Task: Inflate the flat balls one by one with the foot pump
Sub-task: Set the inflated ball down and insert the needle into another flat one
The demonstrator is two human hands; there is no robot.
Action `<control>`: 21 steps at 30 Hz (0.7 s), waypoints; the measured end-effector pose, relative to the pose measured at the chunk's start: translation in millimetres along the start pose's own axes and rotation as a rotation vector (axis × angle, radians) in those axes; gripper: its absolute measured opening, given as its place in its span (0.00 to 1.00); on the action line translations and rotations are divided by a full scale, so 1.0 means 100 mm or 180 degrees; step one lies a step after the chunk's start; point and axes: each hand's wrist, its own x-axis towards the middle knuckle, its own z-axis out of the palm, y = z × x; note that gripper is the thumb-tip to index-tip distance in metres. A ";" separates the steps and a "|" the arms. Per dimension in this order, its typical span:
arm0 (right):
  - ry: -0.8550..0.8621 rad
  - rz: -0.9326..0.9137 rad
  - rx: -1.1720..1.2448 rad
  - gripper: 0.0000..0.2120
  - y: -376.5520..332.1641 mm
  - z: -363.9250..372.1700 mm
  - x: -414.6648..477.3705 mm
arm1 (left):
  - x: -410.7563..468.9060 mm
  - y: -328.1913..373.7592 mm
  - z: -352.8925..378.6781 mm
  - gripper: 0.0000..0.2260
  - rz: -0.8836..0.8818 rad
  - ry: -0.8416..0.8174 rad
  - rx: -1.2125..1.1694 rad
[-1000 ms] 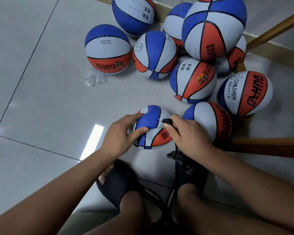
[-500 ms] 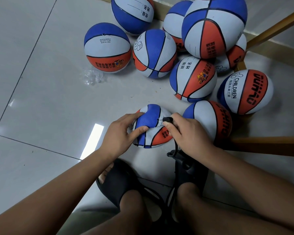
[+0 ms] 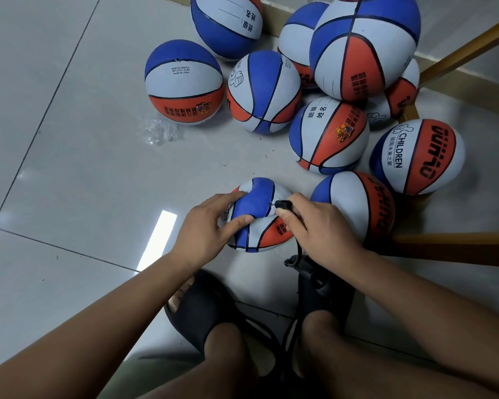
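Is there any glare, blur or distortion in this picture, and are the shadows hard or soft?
Head view: a bright glare strip on the floor beside the left hand. Head view: sharp, the print on the CHILDREN ball is readable. Head view: soft shadows under the balls; edge balls look stretched by the wide lens.

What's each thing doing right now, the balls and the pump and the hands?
flat ball: dented, on the floor
pump nozzle: its needle touches the flat ball
left hand: grips the flat ball
right hand: pinches the pump nozzle
foot pump: under the right foot
other balls: round, full
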 end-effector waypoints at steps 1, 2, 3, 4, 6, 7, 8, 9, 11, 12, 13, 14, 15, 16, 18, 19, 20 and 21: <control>-0.0017 0.0027 -0.0022 0.22 0.01 0.01 0.01 | 0.00 0.00 0.00 0.22 -0.0005 0.0002 -0.0007; -0.0037 0.0055 -0.0028 0.22 0.01 0.01 0.01 | 0.00 0.01 0.00 0.22 -0.0007 0.0003 -0.0007; -0.0062 0.0075 -0.0027 0.22 0.01 0.02 0.01 | 0.00 0.02 0.01 0.22 0.0000 0.0003 0.0002; -0.0086 0.0077 -0.0041 0.22 0.01 0.02 0.02 | 0.00 0.02 0.01 0.22 0.0014 0.0005 0.0016; -0.0133 0.0046 -0.0130 0.22 -0.01 0.01 0.04 | 0.00 0.02 0.02 0.22 0.0039 0.0003 0.0043; -0.0164 0.0018 -0.0184 0.22 -0.03 0.00 0.06 | 0.00 0.01 0.02 0.22 0.0044 0.0001 0.0051; -0.0205 -0.0004 -0.0246 0.21 -0.06 -0.02 0.08 | -0.01 0.01 0.02 0.22 0.0043 0.0000 0.0056; -0.0255 -0.0017 -0.0313 0.20 -0.08 -0.04 0.11 | 0.00 0.01 0.02 0.22 0.0037 0.0000 0.0058; -0.0384 0.0014 -0.0463 0.18 -0.13 -0.08 0.16 | 0.00 0.02 0.01 0.22 0.0017 0.0006 0.0054; -0.0453 0.0040 -0.0578 0.17 -0.15 -0.09 0.18 | 0.00 0.03 0.02 0.22 0.0014 0.0011 0.0049; -0.0528 0.0069 -0.0722 0.16 -0.18 -0.12 0.20 | 0.00 0.03 0.02 0.22 0.0017 0.0012 0.0051; -0.0616 0.0094 -0.0876 0.16 -0.21 -0.14 0.21 | 0.00 0.04 0.03 0.23 0.0021 0.0007 0.0061; -0.0705 0.0110 -0.1005 0.16 -0.23 -0.15 0.23 | 0.00 0.04 0.04 0.23 0.0025 -0.0002 0.0079; -0.0777 0.0126 -0.1086 0.16 -0.25 -0.16 0.24 | -0.01 0.03 0.05 0.24 0.0027 -0.0011 0.0098; -0.0843 0.0167 -0.1104 0.17 -0.27 -0.16 0.26 | -0.01 0.03 0.06 0.25 0.0025 -0.0010 0.0138; -0.0865 0.0191 -0.1085 0.17 -0.28 -0.16 0.27 | -0.01 0.02 0.06 0.25 0.0023 -0.0007 0.0147; -0.0883 0.0213 -0.1069 0.17 -0.28 -0.15 0.28 | -0.01 0.02 0.06 0.25 0.0016 -0.0008 0.0139; -0.0902 0.0223 -0.1057 0.17 -0.28 -0.15 0.29 | 0.00 0.02 0.06 0.26 0.0005 -0.0008 0.0119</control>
